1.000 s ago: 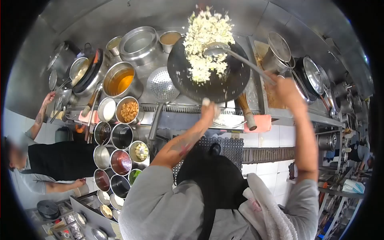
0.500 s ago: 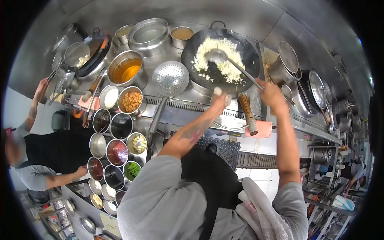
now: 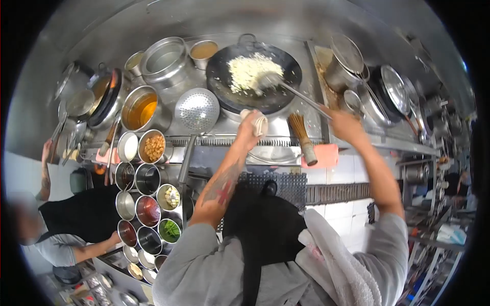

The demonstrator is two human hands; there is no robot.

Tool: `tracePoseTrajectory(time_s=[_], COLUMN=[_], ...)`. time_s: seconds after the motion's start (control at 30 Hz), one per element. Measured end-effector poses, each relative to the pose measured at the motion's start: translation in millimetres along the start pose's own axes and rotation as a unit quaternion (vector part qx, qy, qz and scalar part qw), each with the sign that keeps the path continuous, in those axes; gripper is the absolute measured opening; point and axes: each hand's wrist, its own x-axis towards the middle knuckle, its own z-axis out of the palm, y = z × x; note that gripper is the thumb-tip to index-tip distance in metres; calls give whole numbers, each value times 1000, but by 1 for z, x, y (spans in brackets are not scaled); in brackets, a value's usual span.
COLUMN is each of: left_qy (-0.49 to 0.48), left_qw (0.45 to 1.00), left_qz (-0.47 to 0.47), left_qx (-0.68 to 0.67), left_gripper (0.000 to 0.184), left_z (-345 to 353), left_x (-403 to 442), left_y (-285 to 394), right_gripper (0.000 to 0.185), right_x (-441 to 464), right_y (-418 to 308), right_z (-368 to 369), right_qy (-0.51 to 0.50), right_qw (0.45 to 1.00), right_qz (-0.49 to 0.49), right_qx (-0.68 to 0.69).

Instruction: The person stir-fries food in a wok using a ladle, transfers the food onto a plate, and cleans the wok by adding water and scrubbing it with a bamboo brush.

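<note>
on my feed the wok (image 3: pixel 220 89) lies just beyond the left hand (image 3: pixel 248 128), which grips a folded cloth (image 3: pixel 260 125) at its near rim; i see the right hand (image 3: pixel 347 126) closed round the ladle (image 3: pixel 269 80), its bowl in pale food (image 3: pixel 249 69). the steel counter (image 3: pixel 190 80) also carries a skimmer (image 3: pixel 197 109) and brush (image 3: pixel 302 138); a co-worker (image 3: pixel 81 217) stands at left.

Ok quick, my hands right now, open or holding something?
Left hand: closed, holding a cloth by the wok.
Right hand: closed around the ladle handle.
</note>
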Motion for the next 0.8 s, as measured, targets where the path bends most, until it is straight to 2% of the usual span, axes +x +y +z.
tracePoseTrajectory(time_s=[0.03,0.07,0.1,0.13,0.17,0.23,0.27,0.3,0.37,0.4,0.47,0.5,0.53,0.57,0.6,0.63,0.67,0.7,0.73,0.8], left_qy=[5,2,7,16,35,53,59,65,68,77,60,65,69,91,73,72,68,68,78,94], left_qw=[999,999,993,980,981,981,987,992,991,990,989,989,989,986,991,991,990,990,989,987], left_qz=[26,24,75,123,114,98,87,75,79,79,116,118,120,121,94,103,115,115,114,105], left_qx=[18,23,91,157,156,161,120,79,90,92,67,63,58,73,55,49,43,40,56,79], left_gripper=[28,28,30,33,34,35,34,32,32,33,34,34,34,35,39,39,39,39,38,38], left_z=[0,-6,-13,-23,-29,-39,-48,-53,-52,-55,-59,-61,-65,-70,-80,-82,-81,-80,-77,-75], left_x=[-20,-31,-42,-56,-71,-89,-94,-99,-102,-107,-111,-116,-121,-124,-129,-129,-127,-125,-122,-126], left_y=[-9,-15,-19,-23,-21,-16,-16,-15,-10,-12,-13,-13,-13,-14,-13,-16,-17,-17,-16,-19], right_gripper=[57,56,58,60,60,63,62,60,53,50,49,49,50,52,52,50,48,51,51,53], right_x=[28,73,69,62,62,62,80,105,143,135,119,108,90,71,50,31,25,32,58,96], right_y=[-7,40,23,-11,-31,-62,-74,-80,-73,-59,-37,-36,-41,-46,-52,-58,-58,-40,-30,-14], right_z=[34,138,125,109,102,98,124,149,139,82,23,17,16,16,14,9,4,33,72,138], right_qy=[-35,64,-20,-107,-105,17,86,150,75,-51,-85,-90,39,163,158,68,-24,-157,-159,-273], right_qw=[998,975,914,794,790,813,897,949,917,854,872,874,951,976,978,928,811,530,531,317], right_qz=[24,-67,35,134,135,205,194,176,96,80,59,59,1,-60,-60,2,62,115,114,209], right_qx=[54,200,403,583,589,545,387,214,380,512,479,473,307,127,125,366,581,825,824,884])
